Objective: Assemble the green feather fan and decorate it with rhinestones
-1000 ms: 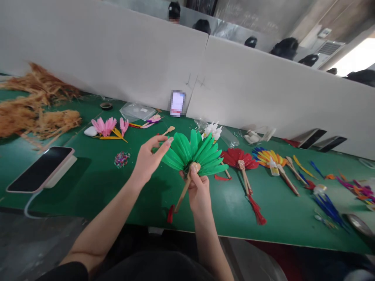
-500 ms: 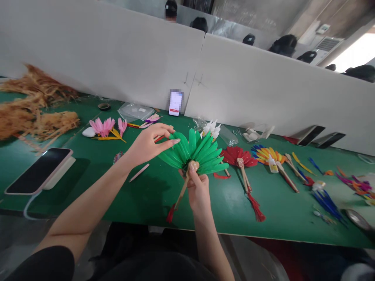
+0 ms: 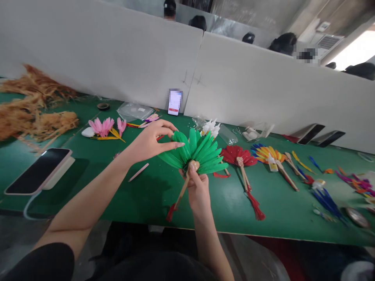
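A green feather fan [image 3: 202, 150] is held up over the table, its feathers spread and its wooden handle slanting down to a red tassel. My right hand [image 3: 197, 185] grips it at the base of the feathers, thumb pressed on the pale piece where they meet the handle. At the fan's upper left edge, my left hand [image 3: 155, 142] is closed on a feather, with the thumb in front and the fingertips partly behind. Just right of the green fan lies a red feather fan [image 3: 238, 156] with a red tassel.
A phone [image 3: 38, 169] lies on a stand at the left, near brown fibre [image 3: 38, 117]. Pink feathers [image 3: 102, 127] and a pink stick [image 3: 138, 172] rest nearby. Another phone [image 3: 175, 102] leans against the white partition [image 3: 131, 58]. White bottles [image 3: 211, 127] and a yellow-blue feather fan [image 3: 274, 156] are further right.
My left thumb has slid slightly right across the green feathers, and the hand has shifted a little with it. My right hand holds the fan in the same place.
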The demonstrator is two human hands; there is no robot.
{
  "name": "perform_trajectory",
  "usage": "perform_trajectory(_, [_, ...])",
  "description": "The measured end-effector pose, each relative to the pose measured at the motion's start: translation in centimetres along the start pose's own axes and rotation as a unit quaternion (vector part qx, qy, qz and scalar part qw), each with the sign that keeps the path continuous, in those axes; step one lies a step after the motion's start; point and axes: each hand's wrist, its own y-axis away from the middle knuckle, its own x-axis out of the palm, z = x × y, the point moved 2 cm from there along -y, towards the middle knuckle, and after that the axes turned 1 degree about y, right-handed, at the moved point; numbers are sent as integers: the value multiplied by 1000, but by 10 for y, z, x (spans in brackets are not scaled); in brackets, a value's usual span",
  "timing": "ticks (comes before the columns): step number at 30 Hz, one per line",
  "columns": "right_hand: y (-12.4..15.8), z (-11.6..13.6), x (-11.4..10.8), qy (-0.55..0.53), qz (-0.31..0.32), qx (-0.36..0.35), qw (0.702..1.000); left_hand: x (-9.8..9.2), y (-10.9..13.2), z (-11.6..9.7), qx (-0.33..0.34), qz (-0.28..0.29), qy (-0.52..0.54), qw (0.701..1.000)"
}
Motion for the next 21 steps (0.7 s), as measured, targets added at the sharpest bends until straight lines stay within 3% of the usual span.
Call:
perform_trajectory(3, [0, 0, 1, 0, -4, -1, 1000, 3, 1, 3, -31, 7, 24, 999])
perform_trajectory(9, [0, 0, 0, 0, -1, 1, 1000, 4, 1, -9, 54, -12, -23, 998])
perform_trajectory(12, [0, -1, -2, 1, -3, 3, 1000, 3, 0, -10, 55, -23, -65, 996])
perform_trajectory(17, [1, -1, -3, 4, 0, 3, 1000, 5, -1, -2, 48, 27, -29, 998])
perform_trajectory(21, [1, 0, -2, 8, 6, -1, 1000, 8, -4, 1, 43, 31, -15, 998])
